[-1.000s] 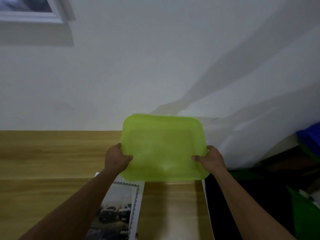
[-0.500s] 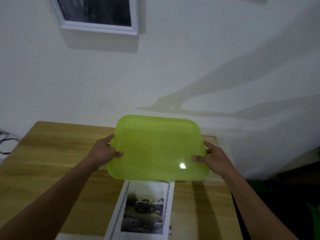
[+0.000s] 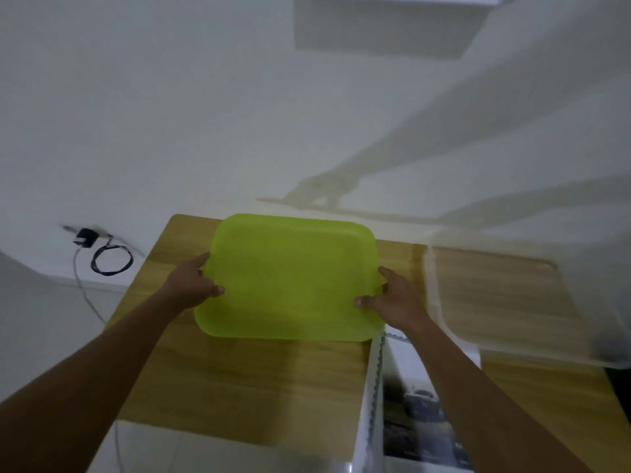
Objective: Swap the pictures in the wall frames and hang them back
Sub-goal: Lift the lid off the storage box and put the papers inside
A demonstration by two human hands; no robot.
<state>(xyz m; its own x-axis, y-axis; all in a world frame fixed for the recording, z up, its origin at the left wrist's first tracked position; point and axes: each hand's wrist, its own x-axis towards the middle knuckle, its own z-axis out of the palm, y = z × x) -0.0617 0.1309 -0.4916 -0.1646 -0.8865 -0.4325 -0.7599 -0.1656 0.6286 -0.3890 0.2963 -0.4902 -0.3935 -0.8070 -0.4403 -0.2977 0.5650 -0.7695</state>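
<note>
- We hold a translucent lime-green plastic tray over the light wooden table. The left hand and right hand each clamp a side rim, thumb on top.
- The scallop-bordered printed car photograph lies flat on the table, partly under our right forearm.
- We judge 2 risks: the slick rim could slip from these shallow grips, and the tray's near corner could land on the print and crease it.

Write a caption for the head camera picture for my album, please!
The left hand and right hand grip a lime-green rounded plastic tray over a wooden table near a printed photo.
</note>
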